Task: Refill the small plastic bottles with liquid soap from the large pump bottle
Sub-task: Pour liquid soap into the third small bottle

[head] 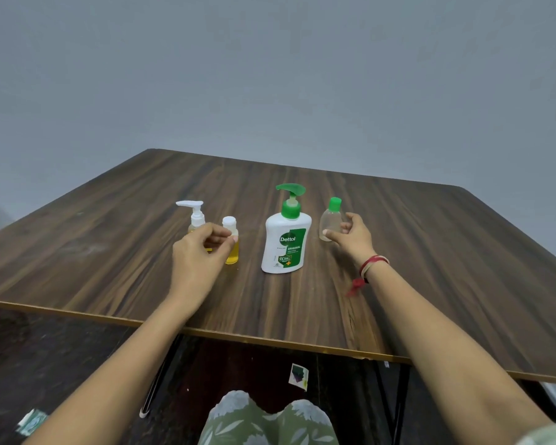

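The large white pump bottle point(286, 242) with a green pump stands mid-table. To its left are a small bottle with a white cap and yellow liquid point(232, 248) and, behind my hand, a small white-pump bottle point(196, 216). To its right stands a clear small bottle with a green cap point(330, 221), which looks empty. My left hand point(199, 252) hovers in front of the yellow bottle, thumb and forefinger tips at its shoulder. My right hand point(350, 236) is spread beside the clear bottle, thumb tip at its lower side, fingers not closed round it.
The brown wooden table point(109, 252) has its near edge just in front of my lap. A grey wall rises behind it. Bits of paper point(298, 375) lie on the dark floor under the table.
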A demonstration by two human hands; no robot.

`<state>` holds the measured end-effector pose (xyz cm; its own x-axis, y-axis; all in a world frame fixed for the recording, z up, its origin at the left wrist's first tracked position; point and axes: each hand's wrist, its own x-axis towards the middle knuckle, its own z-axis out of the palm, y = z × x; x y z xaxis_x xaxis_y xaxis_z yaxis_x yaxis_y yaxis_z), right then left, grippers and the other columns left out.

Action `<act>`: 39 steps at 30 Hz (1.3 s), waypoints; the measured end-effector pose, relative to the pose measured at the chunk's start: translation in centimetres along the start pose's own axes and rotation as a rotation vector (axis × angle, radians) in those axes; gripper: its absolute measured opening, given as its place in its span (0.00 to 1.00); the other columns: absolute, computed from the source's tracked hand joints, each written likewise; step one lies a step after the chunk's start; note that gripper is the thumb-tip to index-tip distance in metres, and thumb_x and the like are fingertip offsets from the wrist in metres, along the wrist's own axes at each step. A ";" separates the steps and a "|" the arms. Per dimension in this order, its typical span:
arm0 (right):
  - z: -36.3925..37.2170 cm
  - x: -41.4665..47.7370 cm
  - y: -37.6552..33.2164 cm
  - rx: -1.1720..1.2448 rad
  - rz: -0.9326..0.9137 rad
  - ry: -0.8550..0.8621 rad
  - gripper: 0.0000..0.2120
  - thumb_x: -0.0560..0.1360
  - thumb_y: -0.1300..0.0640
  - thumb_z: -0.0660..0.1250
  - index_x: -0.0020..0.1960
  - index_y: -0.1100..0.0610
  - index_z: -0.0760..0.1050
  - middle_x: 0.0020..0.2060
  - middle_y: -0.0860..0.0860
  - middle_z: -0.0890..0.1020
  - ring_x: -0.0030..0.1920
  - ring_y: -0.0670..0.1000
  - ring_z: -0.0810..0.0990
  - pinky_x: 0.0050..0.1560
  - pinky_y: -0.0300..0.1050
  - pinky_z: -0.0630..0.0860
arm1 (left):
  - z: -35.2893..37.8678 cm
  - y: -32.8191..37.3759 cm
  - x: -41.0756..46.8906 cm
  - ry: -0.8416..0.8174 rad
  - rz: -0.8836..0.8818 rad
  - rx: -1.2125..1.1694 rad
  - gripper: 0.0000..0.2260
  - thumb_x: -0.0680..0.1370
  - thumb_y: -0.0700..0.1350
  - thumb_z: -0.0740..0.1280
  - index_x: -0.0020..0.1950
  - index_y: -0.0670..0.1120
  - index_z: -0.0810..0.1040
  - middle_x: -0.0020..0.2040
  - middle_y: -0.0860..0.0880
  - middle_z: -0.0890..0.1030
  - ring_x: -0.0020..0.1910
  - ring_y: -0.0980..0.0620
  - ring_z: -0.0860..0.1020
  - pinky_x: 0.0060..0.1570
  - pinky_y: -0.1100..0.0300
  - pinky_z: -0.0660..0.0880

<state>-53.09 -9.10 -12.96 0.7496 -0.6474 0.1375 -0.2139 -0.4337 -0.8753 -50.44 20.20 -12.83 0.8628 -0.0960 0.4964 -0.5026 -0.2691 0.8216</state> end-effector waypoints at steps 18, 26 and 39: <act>-2.6 -6.7 -4.0 0.288 -0.284 -0.039 0.08 0.72 0.57 0.72 0.49 0.54 0.75 0.46 0.56 0.80 0.47 0.56 0.80 0.47 0.50 0.79 | 0.6 3.7 -2.5 -0.100 0.038 -0.287 0.08 0.76 0.42 0.69 0.55 0.46 0.79 0.41 0.57 0.80 0.42 0.62 0.77 0.42 0.69 0.74; 0.5 -15.8 -7.5 0.556 -0.382 -0.541 0.15 0.70 0.65 0.69 0.55 0.56 0.74 0.45 0.47 0.84 0.47 0.45 0.83 0.47 0.40 0.79 | -1.4 7.9 -3.5 -0.509 0.080 -0.543 0.18 0.78 0.45 0.59 0.67 0.45 0.71 0.64 0.49 0.77 0.64 0.52 0.75 0.63 0.58 0.72; 3.4 -18.9 -8.2 0.518 -0.441 -0.630 0.14 0.72 0.64 0.65 0.55 0.54 0.72 0.47 0.49 0.80 0.47 0.39 0.80 0.47 0.32 0.76 | -3.8 7.9 -3.5 -0.413 0.097 -0.577 0.12 0.75 0.39 0.66 0.57 0.43 0.78 0.48 0.48 0.84 0.53 0.53 0.81 0.50 0.62 0.77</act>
<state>-63.36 8.78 -9.99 0.9311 0.0358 0.3630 0.3645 -0.1268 -0.9225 -57.61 22.04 -7.01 0.7058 -0.4795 0.5214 -0.4283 0.2974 0.8533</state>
